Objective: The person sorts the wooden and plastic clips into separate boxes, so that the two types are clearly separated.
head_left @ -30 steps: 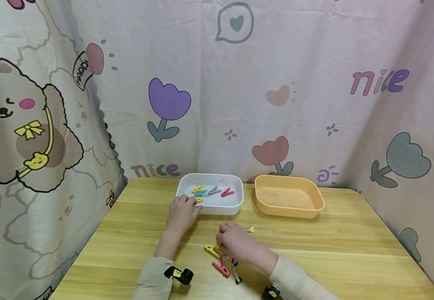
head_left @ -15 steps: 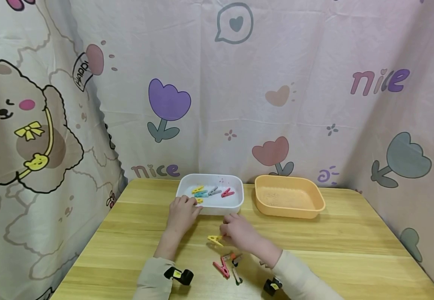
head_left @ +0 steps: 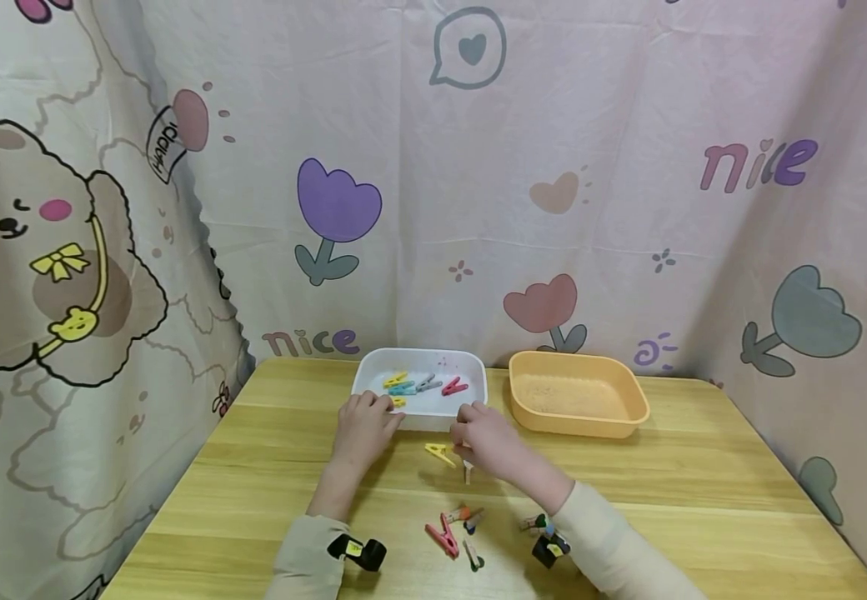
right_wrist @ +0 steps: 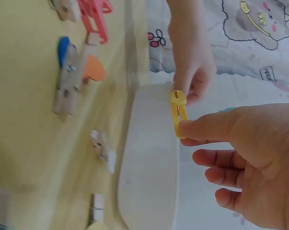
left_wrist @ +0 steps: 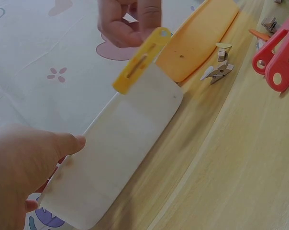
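1. A person's right hand [head_left: 488, 437] pinches a yellow clothespin [left_wrist: 143, 57] between thumb and forefinger, its other fingers bent loosely.
2. The clothespin hangs in the air between the two hands, above the bench [head_left: 276, 467] and beside the near wall of a white tray [head_left: 433, 422].
3. The left hand [head_left: 362, 429] grips that tray near its left corner, thumb against the outer wall and fingers over the rim.
4. Inside the white tray lie a yellow clip [head_left: 394, 380], a blue clip [head_left: 402, 389], a grey clip [head_left: 428, 382] and a red clip [head_left: 454, 386], with another yellow clip [head_left: 399, 402] next to the left fingers.
5. An orange tray [head_left: 583, 423] stands just right of the white one, small specks on its floor.
6. Nearer the person, a red clothespin [head_left: 443, 536] lies on the bench beside small wooden clips [right_wrist: 65, 91].
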The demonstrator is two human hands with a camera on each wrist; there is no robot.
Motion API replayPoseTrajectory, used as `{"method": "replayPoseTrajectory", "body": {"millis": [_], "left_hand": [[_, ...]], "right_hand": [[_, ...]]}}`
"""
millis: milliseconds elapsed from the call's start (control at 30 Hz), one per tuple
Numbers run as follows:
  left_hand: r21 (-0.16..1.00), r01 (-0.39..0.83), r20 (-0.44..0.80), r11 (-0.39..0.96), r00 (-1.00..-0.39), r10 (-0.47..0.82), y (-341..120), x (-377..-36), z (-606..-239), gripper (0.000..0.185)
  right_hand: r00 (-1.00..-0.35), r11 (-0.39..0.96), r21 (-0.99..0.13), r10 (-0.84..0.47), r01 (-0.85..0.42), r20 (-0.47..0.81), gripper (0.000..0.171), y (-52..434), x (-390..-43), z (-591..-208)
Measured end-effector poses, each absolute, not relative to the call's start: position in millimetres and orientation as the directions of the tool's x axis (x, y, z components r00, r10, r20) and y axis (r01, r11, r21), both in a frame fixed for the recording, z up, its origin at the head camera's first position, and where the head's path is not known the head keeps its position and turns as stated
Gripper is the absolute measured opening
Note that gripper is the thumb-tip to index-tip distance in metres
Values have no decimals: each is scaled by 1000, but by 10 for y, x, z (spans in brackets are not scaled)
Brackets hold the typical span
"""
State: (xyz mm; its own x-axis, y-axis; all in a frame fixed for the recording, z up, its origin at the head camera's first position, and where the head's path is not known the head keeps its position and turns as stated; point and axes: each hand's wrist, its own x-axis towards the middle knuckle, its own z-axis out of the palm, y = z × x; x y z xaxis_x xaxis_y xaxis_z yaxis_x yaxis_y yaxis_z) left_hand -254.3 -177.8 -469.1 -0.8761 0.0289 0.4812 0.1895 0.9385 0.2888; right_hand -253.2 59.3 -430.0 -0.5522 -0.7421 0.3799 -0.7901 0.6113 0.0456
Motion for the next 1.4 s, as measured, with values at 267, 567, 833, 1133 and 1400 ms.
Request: {"method": "replayPoseTrajectory", "body": {"millis": [267,567,833,1133,1400], "left_hand": [[278,203,504,939,-863,37,-1780,-2554,-4712,25],[266,205,517,942,-855,40,-1782,-2558,-4722,25],[268,202,513,942,-858,38,-1774,-2549,-4714,26],[275,196,497,941,-867,36,-1781,-2562,-4721,26],[276,193,494,941,-869,33,-1783,-2575,-4730,26]], "right_hand": [[-564,632,53,-724,-773,398,13,586,-2622,-4152],[-567,644,62,-711,-762,416,11,514,-2764,-4056],[-574,649,51,-704,-759,419,6,436,-2897,-3994],[-599,672,73,-698,-737,392,11,360,-3074,-4025],[-609,682,78,-693,-727,385,13,285,-3246,-4085]]}}
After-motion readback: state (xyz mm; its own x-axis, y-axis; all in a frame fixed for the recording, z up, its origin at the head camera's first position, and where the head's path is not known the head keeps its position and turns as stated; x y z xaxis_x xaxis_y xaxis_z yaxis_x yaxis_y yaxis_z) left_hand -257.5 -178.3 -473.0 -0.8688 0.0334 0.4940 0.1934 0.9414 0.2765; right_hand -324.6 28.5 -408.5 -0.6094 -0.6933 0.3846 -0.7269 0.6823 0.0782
